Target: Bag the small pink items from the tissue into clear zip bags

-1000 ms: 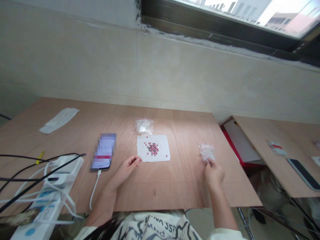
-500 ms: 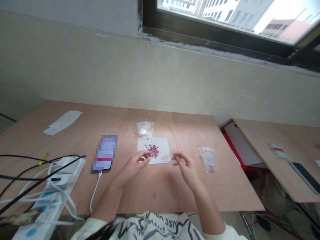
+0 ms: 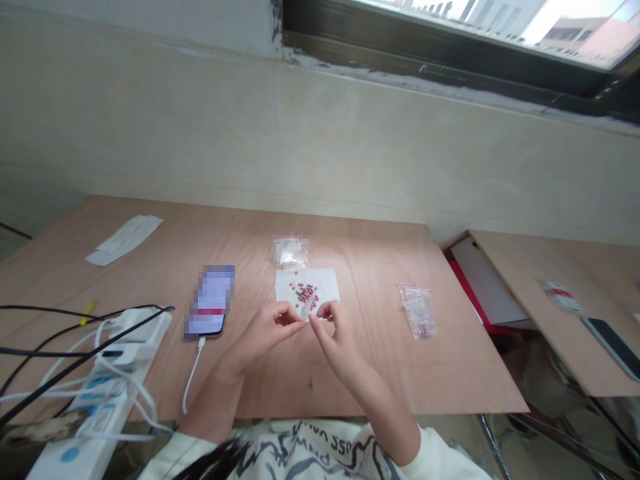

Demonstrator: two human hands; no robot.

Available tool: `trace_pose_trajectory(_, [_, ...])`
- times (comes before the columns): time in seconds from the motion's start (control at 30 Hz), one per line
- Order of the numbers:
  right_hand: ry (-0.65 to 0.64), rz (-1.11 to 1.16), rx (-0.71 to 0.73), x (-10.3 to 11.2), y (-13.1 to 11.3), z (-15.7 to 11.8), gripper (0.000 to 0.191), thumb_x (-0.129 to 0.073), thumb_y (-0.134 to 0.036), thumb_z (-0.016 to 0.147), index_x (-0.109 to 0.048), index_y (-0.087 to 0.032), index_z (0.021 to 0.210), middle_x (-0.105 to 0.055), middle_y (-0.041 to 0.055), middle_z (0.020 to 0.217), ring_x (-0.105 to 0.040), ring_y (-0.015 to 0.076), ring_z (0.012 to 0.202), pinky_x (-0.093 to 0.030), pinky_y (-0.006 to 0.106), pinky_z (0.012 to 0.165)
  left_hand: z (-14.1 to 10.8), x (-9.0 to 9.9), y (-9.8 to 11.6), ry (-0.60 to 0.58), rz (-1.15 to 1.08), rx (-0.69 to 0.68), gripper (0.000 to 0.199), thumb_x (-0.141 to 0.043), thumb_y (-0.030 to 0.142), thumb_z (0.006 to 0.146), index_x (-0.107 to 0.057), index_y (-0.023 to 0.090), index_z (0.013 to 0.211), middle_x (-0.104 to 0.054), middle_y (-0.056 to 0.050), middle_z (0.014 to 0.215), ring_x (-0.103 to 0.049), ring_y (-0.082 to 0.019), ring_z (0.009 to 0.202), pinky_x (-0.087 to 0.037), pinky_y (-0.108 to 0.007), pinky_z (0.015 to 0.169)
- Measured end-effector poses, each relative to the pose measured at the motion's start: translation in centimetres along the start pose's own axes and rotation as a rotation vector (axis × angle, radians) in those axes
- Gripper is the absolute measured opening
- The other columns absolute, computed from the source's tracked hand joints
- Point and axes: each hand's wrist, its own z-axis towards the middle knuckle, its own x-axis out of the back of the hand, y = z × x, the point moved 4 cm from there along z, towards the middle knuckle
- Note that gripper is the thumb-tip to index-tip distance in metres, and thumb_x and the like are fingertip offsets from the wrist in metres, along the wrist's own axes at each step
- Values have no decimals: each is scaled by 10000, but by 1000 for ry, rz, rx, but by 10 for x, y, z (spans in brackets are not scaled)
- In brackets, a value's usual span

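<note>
My hands meet over the front edge of a white paper sheet. My left hand and my right hand pinch a small clear plastic bag between their fingertips, and the fingers partly hide it. On the sheet lie pink beads and small dark pieces. Behind the sheet sits a clear zip bag of white contents. Out to my right, apart from both hands, lies a clear zip bag holding pink beads.
All this is on a plywood table beside a wall. A phone on a white cable lies left of my hands. A power strip with tangled cables occupies the front left corner. A folded white strip lies far left. Another desk stands right.
My right hand has let go of the pink-bead bag, now lying on the table, and moved left. My hands have closed together over the sheet on the small clear bag.
</note>
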Motion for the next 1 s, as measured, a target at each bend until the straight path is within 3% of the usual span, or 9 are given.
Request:
trace_pose_trajectory(0.1, [-191,71,-43,-13,-6,-4,181,-467,-318,782,-479,-187,658,-488,1,647,-453,137,644,-350,257,613,-2,-3,1,4,1,31,184,-573,299,704,-528,145,614,-533,18,628,-502,-120,626,-386,-218,575])
trace_pose_trajectory(0.33, [-308,173,-158,-19,-3,3,214,-485,-315,749,-530,-171,598,-532,4,561,-451,120,538,-333,239,530,-5,-1,-1,-77,-102,43,183,-546,289,727,-523,144,617,-537,12,595,-520,-119,607,-408,-232,584])
trace_pose_trajectory(0.4, [-292,160,-180,-18,-2,6,201,-482,-288,733,-507,-173,569,-513,-2,533,-435,113,504,-319,233,499,-4,4,-5,-42,-120,42,188,-537,297,733,-524,145,624,-536,13,594,-525,-113,582,-413,-227,565])
trace_pose_trajectory(0.57, [-181,5,-188,-13,1,14,191,-486,-203,650,-391,-196,484,-383,-44,455,-360,92,453,-254,218,447,3,16,-18,178,-60,83,170,-544,279,710,-448,168,624,-474,61,548,-478,-74,444,-378,-188,439])
trace_pose_trajectory(0.67, [-157,-21,-218,-16,4,15,150,-497,-182,614,-401,-194,500,-404,-45,470,-359,88,458,-253,216,445,5,8,-10,120,13,53,124,-521,249,718,-446,175,652,-466,63,560,-456,-68,450,-359,-179,433])
trace_pose_trajectory(0.73, [-217,87,-262,-24,8,14,22,-495,-175,607,-481,-187,596,-482,-33,517,-401,94,469,-291,215,448,3,0,2,87,67,18,104,-511,233,724,-450,176,661,-457,61,566,-444,-69,482,-355,-180,460])
trace_pose_trajectory(0.87, [-246,320,-365,-34,20,14,142,-466,-144,572,-541,-176,688,-537,-26,558,-439,95,448,-318,206,402,-6,-13,20,-24,73,-21,103,-492,248,751,-471,174,683,-457,51,582,-433,-76,524,-345,-184,488])
trace_pose_trajectory(0.93, [-176,391,-404,-29,28,16,88,-483,-161,569,-536,-169,638,-506,-36,516,-418,82,411,-295,194,365,-10,-13,19,-52,58,-28,130,-489,290,763,-498,173,707,-485,38,625,-450,-85,556,-358,-189,508])
trace_pose_trajectory(1.0, [-162,469,-423,-23,32,19,72,-525,-199,586,-548,-159,641,-506,-35,504,-412,69,394,-292,184,351,-11,-6,9,19,39,-5,170,-477,340,776,-513,174,766,-510,22,691,-478,-99,604,-383,-199,543])
